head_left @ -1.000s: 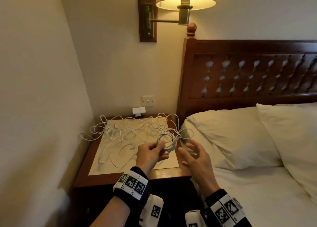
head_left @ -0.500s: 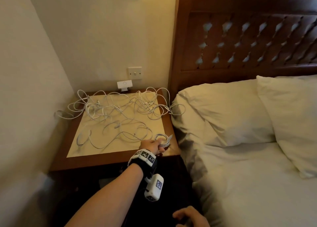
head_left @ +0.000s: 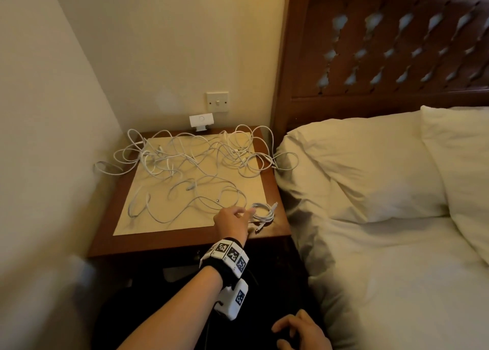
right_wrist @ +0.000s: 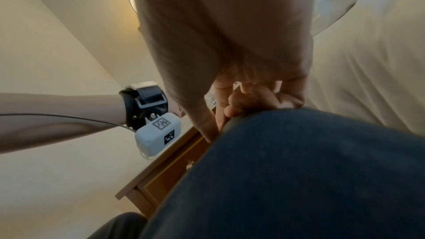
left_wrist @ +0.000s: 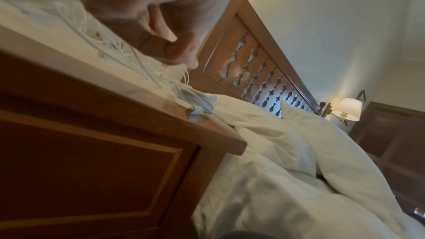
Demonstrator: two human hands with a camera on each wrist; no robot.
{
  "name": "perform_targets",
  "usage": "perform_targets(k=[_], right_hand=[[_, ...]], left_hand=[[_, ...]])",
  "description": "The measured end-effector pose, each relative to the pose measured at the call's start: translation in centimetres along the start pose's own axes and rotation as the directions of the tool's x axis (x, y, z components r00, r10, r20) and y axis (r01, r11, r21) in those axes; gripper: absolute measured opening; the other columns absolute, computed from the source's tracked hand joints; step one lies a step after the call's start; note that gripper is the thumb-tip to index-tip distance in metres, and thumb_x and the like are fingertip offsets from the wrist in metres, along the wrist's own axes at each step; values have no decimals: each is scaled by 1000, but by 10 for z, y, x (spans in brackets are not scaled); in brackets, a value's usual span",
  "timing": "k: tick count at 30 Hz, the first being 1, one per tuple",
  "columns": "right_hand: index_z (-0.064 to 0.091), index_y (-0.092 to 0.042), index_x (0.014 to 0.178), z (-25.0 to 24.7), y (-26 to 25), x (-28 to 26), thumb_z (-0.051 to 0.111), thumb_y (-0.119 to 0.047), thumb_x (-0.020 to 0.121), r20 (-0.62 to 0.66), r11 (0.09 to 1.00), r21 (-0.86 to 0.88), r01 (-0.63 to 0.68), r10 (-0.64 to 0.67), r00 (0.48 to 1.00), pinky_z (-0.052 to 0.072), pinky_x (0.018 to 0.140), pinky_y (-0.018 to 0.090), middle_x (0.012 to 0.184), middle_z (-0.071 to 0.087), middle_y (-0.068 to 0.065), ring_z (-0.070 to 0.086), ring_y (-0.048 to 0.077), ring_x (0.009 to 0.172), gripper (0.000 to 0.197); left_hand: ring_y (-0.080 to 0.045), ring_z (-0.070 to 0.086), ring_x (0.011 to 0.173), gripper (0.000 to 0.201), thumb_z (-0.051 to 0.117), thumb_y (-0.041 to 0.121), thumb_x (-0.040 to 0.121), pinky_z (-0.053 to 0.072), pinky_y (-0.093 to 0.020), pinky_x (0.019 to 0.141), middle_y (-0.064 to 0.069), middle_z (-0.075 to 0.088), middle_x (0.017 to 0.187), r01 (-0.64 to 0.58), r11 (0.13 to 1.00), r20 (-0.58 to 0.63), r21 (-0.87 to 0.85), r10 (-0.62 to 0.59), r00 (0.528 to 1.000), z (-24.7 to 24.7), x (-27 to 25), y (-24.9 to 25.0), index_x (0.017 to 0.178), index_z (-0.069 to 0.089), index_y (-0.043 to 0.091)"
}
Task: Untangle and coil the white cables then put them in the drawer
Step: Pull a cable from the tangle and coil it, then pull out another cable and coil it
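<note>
The nightstand carries a loose tangle across its top and one finished coil at its front right corner, by the bed. The left hand hovers beside the coil, fingers relaxed and seemingly clear of it, though blur makes contact uncertain; the right hand rests loosely curled on the knee, holding nothing. Best free that hand to open the drawer while the left lifts the coil whole, so the loops stay together.
</note>
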State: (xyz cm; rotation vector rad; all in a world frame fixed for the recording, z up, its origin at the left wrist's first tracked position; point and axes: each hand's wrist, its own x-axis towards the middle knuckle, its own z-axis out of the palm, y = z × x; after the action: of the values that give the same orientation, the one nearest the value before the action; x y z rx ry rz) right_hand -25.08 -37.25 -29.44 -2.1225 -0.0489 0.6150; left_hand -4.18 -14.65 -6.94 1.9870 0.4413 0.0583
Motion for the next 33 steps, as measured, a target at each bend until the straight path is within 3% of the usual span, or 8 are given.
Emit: perform_targets(k=[4,10,16,20,23,26,29,33], right_hand=[[67,-43,86,-39,-185,-55,72,-31,76,-53,987,51,-154,157,986,34,85,4,101,50,-7,51,1,96,17],[50,-71,89,-33,-195,-49,72,-26,80,-94,999,-19,-44,42,995,35,84,4,85,45,-4,49,-6,97,52],[51,-65,92,-41,-208,-52,74,-33,77,-55,994,-75,-81,77,996,39,80,6,83,48,-5,52,-8,92,42],[72,-39,76,-59,-237,-45,75,-11,78,-103,1000,-3,5,-5,995,42,66,12,72,63,-2,53,-4,57,29],[72,-28,84,-86,-294,-34,72,-5,81,-242,990,2,139,-135,961,45,63,13,79,66,-1,53,-1,58,23],[71,-27,89,-119,-376,-27,70,-5,84,-451,927,8,374,-330,829,54,70,22,89,67,-4,63,5,75,23],[67,-25,98,-152,-463,-22,70,-8,85,-619,808,-122,576,-516,592,52,75,18,101,63,-9,61,3,88,22],[49,-22,133,-196,-561,-16,72,-14,84,-640,666,-422,615,-700,318,29,101,7,134,41,-10,38,0,122,55]], left_hand=[[-14,55,82,26,67,10,88,43,-26,73,2,58,106,-162,946,3,282,168,986,-30,10,3,112,69,20],[-24,56,113,37,47,2,96,47,-36,84,0,51,130,-338,713,242,614,237,941,-61,34,0,126,61,19],[-24,63,100,24,55,-2,93,45,-26,75,-8,67,107,-405,791,226,458,337,914,-84,51,25,103,75,8],[-22,65,98,17,64,1,89,43,-20,80,-10,71,102,-484,801,140,353,466,874,-121,57,72,101,76,6],[-22,66,91,14,69,5,86,47,-26,82,-10,73,96,-575,760,87,302,579,811,-160,54,118,98,76,5],[-16,61,76,16,71,7,85,44,-22,74,-7,72,91,-651,686,41,324,677,735,-202,44,165,100,76,6],[-8,55,67,15,72,9,84,47,-25,73,-7,72,90,-741,569,33,357,785,619,-245,27,213,99,76,8],[4,52,60,17,70,15,86,45,-18,67,3,68,87,-819,459,70,344,857,510,-293,-5,271,103,75,13]])
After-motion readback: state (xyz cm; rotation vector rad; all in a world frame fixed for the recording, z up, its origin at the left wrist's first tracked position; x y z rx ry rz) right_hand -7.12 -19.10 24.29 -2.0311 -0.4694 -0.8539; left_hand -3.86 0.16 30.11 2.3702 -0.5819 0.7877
